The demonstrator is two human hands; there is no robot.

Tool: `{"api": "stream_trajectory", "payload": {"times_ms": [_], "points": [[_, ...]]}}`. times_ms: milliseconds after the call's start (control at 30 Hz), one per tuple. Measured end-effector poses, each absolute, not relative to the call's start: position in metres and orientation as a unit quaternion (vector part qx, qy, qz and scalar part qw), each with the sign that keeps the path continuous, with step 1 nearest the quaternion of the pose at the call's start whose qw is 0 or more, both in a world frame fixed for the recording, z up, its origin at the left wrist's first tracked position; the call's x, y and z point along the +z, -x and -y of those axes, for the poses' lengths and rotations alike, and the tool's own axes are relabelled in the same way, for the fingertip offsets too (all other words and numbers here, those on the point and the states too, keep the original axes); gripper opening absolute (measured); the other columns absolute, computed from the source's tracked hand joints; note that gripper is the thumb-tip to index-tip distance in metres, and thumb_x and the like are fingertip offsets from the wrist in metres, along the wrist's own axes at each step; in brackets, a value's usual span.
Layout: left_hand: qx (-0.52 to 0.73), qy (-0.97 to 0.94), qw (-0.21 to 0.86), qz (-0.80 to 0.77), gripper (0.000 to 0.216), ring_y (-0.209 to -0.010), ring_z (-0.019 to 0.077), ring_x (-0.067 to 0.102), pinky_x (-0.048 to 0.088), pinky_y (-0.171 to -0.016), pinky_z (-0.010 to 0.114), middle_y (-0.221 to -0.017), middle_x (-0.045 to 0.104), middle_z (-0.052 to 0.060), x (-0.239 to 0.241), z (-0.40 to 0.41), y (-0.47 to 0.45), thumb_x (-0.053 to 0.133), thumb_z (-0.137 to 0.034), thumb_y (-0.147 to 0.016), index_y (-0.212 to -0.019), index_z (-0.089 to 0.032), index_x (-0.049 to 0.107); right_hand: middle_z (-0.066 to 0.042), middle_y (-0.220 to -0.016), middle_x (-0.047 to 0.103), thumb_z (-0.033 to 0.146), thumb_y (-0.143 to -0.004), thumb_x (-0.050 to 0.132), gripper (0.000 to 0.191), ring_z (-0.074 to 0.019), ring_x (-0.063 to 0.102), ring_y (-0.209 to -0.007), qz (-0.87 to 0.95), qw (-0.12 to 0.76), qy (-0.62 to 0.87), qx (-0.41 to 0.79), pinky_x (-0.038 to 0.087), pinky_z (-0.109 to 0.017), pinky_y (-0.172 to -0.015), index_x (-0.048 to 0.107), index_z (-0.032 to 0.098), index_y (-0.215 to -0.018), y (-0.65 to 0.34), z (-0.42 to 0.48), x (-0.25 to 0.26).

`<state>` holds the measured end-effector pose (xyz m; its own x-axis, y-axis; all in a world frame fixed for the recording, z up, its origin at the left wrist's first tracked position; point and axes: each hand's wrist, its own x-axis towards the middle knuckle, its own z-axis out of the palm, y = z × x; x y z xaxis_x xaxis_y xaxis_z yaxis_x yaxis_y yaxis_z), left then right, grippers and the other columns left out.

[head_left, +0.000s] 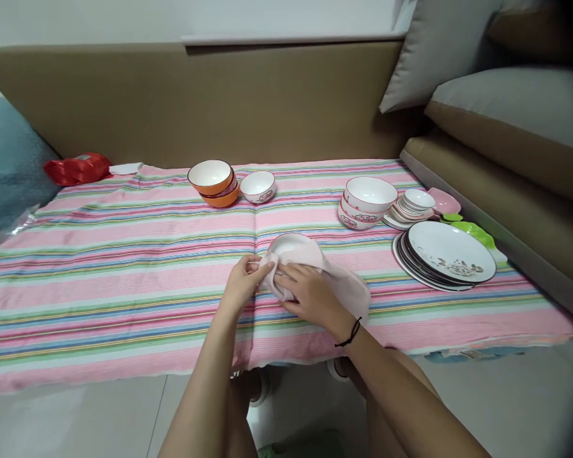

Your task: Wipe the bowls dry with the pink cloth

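Observation:
A white bowl [291,243] is tilted up in front of me over the striped cloth [124,267]. My left hand [242,283] grips the bowl's near left edge, fingers curled. My right hand [308,296] presses a pale pink cloth [348,286] against the bowl, fingers bent over it. The pink cloth trails off to the right under my wrist, which wears a black band.
Orange stacked bowls [212,181] and a small white bowl [258,186] stand at the back. To the right are stacked patterned bowls [367,202], small saucers [413,207], a pink dish [445,202], green dishes [480,235] and stacked plates [446,257]. A red bag [76,168] lies far left. Sofa cushions rise behind and right.

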<state>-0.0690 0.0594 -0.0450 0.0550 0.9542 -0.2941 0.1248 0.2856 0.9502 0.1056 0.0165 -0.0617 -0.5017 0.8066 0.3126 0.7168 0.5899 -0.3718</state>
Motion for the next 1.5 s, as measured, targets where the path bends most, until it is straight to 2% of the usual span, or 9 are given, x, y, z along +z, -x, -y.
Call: {"api": "stream_trajectory", "payload": {"times_ms": [100, 300, 500, 667, 867, 1100, 1167, 1333, 1500], "points": [[0.354, -0.483, 0.581, -0.552, 0.049, -0.045, 0.0059, 0.038, 0.028, -0.042, 0.019, -0.057, 0.048, -0.005, -0.044, -0.063, 0.080, 0.075, -0.055, -0.058, -0.080, -0.015, 0.058, -0.005, -0.142, 0.049, 0.022, -0.082, 0.062, 0.051, -0.0253, 0.049, -0.120, 0.862, 0.235, 0.439, 0.098, 0.039, -0.044, -0.100, 0.051, 0.027, -0.132, -0.106, -0.017, -0.062], [0.353, -0.530, 0.498, -0.588, 0.032, -0.047, 0.0082, 0.036, 0.029, -0.048, 0.022, -0.050, 0.042, -0.005, -0.054, -0.072, 0.095, 0.067, -0.047, -0.061, -0.063, -0.017, 0.055, -0.005, -0.141, 0.048, 0.021, -0.082, 0.063, 0.066, -0.0197, 0.044, -0.128, 0.838, 0.298, 0.429, 0.157, 0.036, -0.037, -0.110, 0.037, 0.024, -0.142, -0.110, -0.019, -0.063], [0.222, -0.585, 0.246, -0.741, 0.022, -0.058, 0.0189, 0.051, 0.033, -0.056, 0.030, -0.060, 0.059, 0.004, -0.057, -0.071, 0.108, 0.050, -0.035, -0.077, -0.062, -0.021, 0.059, -0.011, -0.134, 0.051, 0.035, -0.083, 0.066, 0.050, -0.0242, 0.043, -0.128, 0.821, 0.295, 0.472, 0.130, 0.039, -0.041, -0.106, 0.050, 0.018, -0.127, -0.112, -0.018, -0.064], [0.275, -0.561, 0.184, -0.759, 0.021, -0.083, 0.0266, 0.062, 0.043, -0.069, 0.034, -0.093, 0.070, 0.011, -0.053, -0.073, 0.102, 0.050, -0.032, -0.080, -0.090, -0.021, 0.065, -0.011, -0.128, 0.054, 0.040, -0.085, 0.064, 0.045, -0.0254, 0.050, -0.119, 0.813, 0.313, 0.470, 0.145, 0.043, -0.041, -0.100, 0.053, 0.021, -0.124, -0.110, -0.016, -0.060], [0.435, -0.582, 0.353, -0.590, 0.043, -0.100, 0.0212, 0.060, 0.047, -0.088, 0.034, -0.120, 0.062, 0.010, -0.051, -0.074, 0.065, 0.046, -0.048, -0.087, -0.116, -0.017, 0.058, -0.009, -0.107, 0.058, 0.019, -0.085, 0.055, 0.019, -0.0218, 0.055, -0.101, 0.790, 0.373, 0.455, 0.171, 0.045, -0.035, -0.087, 0.054, 0.018, -0.103, -0.106, -0.020, -0.061], [0.351, -0.701, 0.347, -0.514, 0.063, -0.138, 0.0268, 0.036, 0.025, -0.115, 0.043, -0.148, 0.039, 0.017, -0.069, -0.072, 0.046, 0.053, -0.032, -0.085, -0.141, -0.012, 0.035, -0.004, -0.088, 0.060, 0.018, -0.085, 0.051, 0.005, -0.0158, 0.058, -0.083, 0.683, 0.518, 0.442, 0.264, 0.048, -0.027, -0.075, 0.056, 0.019, -0.087, -0.122, -0.015, -0.052], [0.340, -0.700, 0.347, -0.524, 0.064, -0.140, 0.0267, 0.033, 0.023, -0.117, 0.045, -0.151, 0.035, 0.017, -0.072, -0.072, 0.047, 0.050, -0.029, -0.086, -0.145, -0.012, 0.030, -0.001, -0.077, 0.060, 0.024, -0.087, 0.055, 0.010, -0.0132, 0.055, -0.069, 0.683, 0.481, 0.476, 0.276, 0.044, -0.025, -0.063, 0.057, 0.018, -0.080, -0.132, -0.012, -0.050], [0.330, -0.699, 0.354, -0.527, 0.064, -0.142, 0.0256, 0.030, 0.020, -0.119, 0.043, -0.152, 0.033, 0.016, -0.070, -0.071, 0.048, 0.046, -0.025, -0.087, -0.146, -0.011, 0.027, 0.001, -0.058, 0.059, 0.032, -0.083, 0.066, 0.024, -0.0118, 0.050, -0.054, 0.797, 0.228, 0.521, 0.201, 0.031, -0.026, -0.055, 0.060, 0.018, -0.064, -0.142, -0.010, -0.061], [0.339, -0.689, 0.361, -0.529, 0.064, -0.141, 0.0271, 0.032, 0.022, -0.118, 0.046, -0.151, 0.037, 0.014, -0.068, -0.070, 0.047, 0.048, -0.025, -0.085, -0.146, -0.015, 0.030, -0.002, -0.059, 0.062, 0.018, -0.085, 0.055, 0.022, -0.0128, 0.045, -0.051, 0.833, 0.155, 0.521, 0.099, 0.024, -0.029, -0.051, 0.063, 0.017, -0.064, -0.130, -0.013, -0.073]]}}
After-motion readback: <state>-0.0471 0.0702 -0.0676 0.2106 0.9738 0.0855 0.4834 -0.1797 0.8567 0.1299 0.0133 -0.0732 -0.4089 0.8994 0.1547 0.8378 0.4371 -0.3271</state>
